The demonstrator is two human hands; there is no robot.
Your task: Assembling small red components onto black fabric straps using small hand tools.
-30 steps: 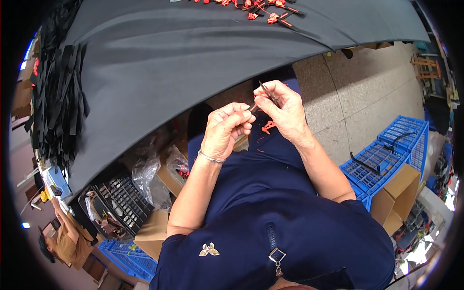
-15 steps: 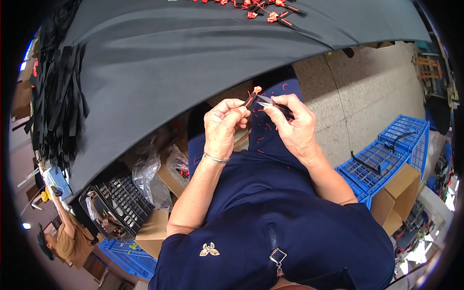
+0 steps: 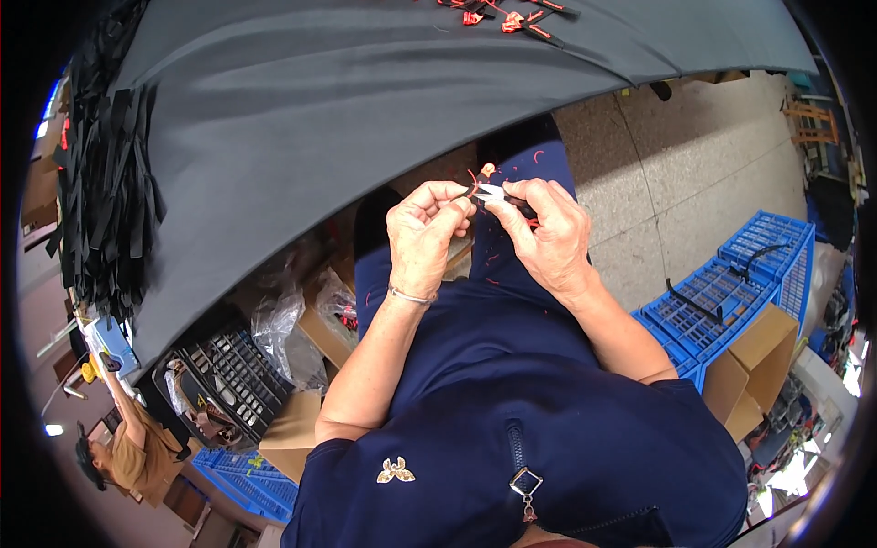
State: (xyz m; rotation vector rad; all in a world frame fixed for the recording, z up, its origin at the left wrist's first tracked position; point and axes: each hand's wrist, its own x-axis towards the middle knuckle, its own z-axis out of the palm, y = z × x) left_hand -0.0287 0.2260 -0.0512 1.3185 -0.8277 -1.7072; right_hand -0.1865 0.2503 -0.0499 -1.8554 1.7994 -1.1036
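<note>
Between thumb and fingers of my left hand (image 3: 425,233) is a small black strap with a red-orange end (image 3: 488,170) pointing up and away. Loose red thread sticks out beside it. My right hand (image 3: 553,233) is closed on small scissors (image 3: 491,192), their pointed silver blades spread slightly and aimed left. The blade tips lie at the strap, right by my left fingertips; whether they touch the thread I cannot tell. The scissors' handles are mostly hidden in my right hand. Cut bits of red thread (image 3: 539,157) are scattered over my dark blue trousers.
A dark grey cloth-covered table (image 3: 301,137) spans ahead, with similar red-and-black straps (image 3: 513,23) at its far side. Black strips (image 3: 114,192) hang at left. Blue crates (image 3: 703,306) and a cardboard box (image 3: 763,356) stand right; a black crate (image 3: 233,379) and another person (image 3: 142,447) are left.
My right hand has moved slightly left, bringing the scissors' blades from beside the strap to right at it. My left hand has barely moved and keeps its pinch.
</note>
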